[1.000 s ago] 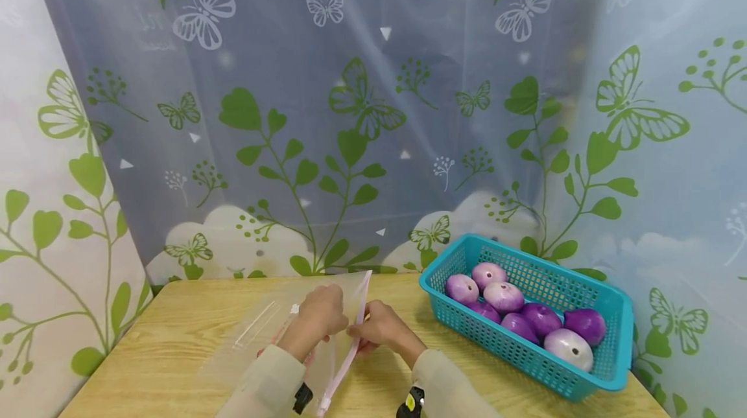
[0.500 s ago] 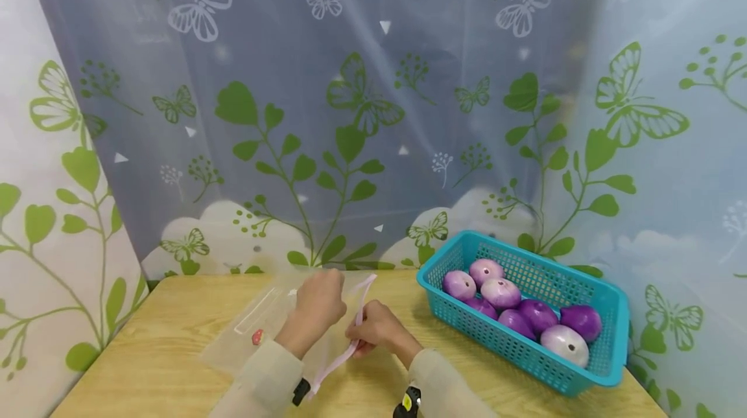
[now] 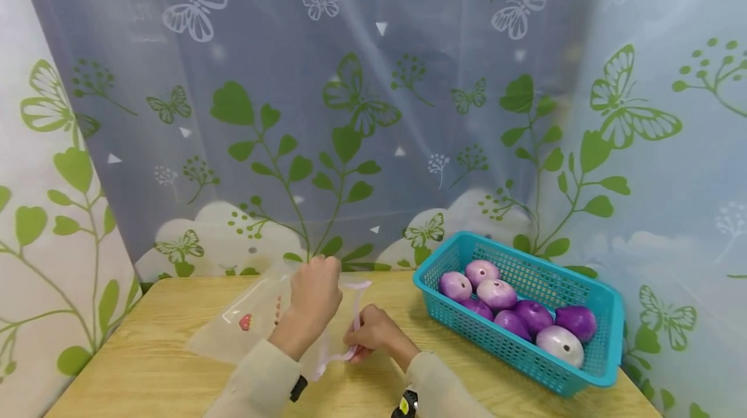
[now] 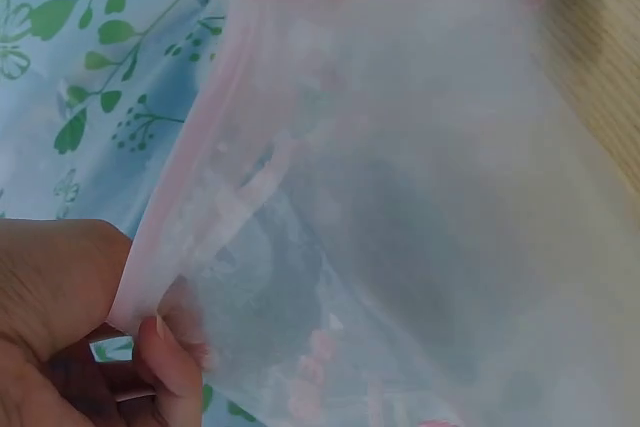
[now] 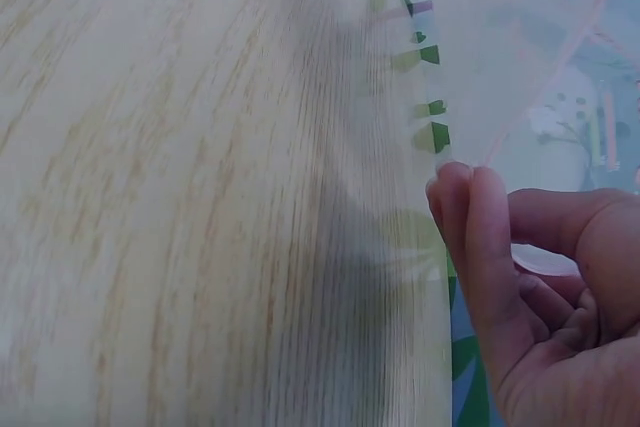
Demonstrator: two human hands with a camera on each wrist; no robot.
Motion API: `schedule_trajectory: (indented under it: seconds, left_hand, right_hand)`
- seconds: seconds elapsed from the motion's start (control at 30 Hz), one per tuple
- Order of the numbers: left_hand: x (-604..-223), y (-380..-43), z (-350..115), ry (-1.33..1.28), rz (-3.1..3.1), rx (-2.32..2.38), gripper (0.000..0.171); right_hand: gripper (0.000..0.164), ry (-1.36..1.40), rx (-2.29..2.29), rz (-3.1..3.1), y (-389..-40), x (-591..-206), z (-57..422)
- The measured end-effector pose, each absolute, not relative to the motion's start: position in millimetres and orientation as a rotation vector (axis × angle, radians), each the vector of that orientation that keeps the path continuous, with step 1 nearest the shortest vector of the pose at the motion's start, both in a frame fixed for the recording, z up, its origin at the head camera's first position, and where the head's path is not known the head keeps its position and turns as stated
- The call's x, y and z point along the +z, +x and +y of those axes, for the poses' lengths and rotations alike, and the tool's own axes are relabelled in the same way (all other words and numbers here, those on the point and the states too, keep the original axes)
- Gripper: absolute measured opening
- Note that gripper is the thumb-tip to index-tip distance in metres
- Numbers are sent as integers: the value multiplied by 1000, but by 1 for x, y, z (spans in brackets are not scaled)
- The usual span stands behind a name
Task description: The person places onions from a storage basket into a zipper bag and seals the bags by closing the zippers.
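A clear zip bag (image 3: 224,334) with a pink zip edge and small red prints is stretched between both hands over the wooden table. My left hand (image 3: 312,298) pinches one side of its mouth. In the left wrist view, that hand (image 4: 70,317) has thumb and fingers on the pink edge, and the film (image 4: 450,197) fills most of the picture. My right hand (image 3: 373,332) pinches the opposite side of the mouth. In the right wrist view, the right hand (image 5: 545,287) has its fingertips together on the pink-lined edge. The mouth gapes between the hands.
To the right on the table (image 3: 146,366) stands a turquoise plastic basket (image 3: 516,347) holding several purple and whitish onions (image 3: 496,293). A patterned curtain (image 3: 280,113) with leaves and butterflies hangs right behind the table and at both sides.
My left hand has risen slightly and drawn its side of the bag away, so the mouth gapes wider. My right hand keeps its pinch nearly in place. The basket stays put.
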State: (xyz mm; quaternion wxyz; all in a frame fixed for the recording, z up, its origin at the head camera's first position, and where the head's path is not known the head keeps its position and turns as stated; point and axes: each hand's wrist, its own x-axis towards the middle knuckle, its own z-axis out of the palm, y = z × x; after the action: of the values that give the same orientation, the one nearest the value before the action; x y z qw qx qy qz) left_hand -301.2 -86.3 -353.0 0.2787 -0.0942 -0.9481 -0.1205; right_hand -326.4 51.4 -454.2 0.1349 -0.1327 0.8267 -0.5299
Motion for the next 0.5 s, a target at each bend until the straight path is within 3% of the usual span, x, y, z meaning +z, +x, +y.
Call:
schedule_trajectory:
  seconds: [0.13,0.37,0.5]
  left_hand:
    - [-347,-300,-88,-261,-2496,-328,22]
    - [-334,-302,-102,-231,-2422,-421,50]
    - [-341,-302,-103,-287,-2488,-436,44]
  right_hand:
    - [9,-386,-1512,2396,-326,-455,52]
    - [12,-379,-1517,2411,-327,-455,56]
    - [13,-410,-1530,2427,-327,-454,56]
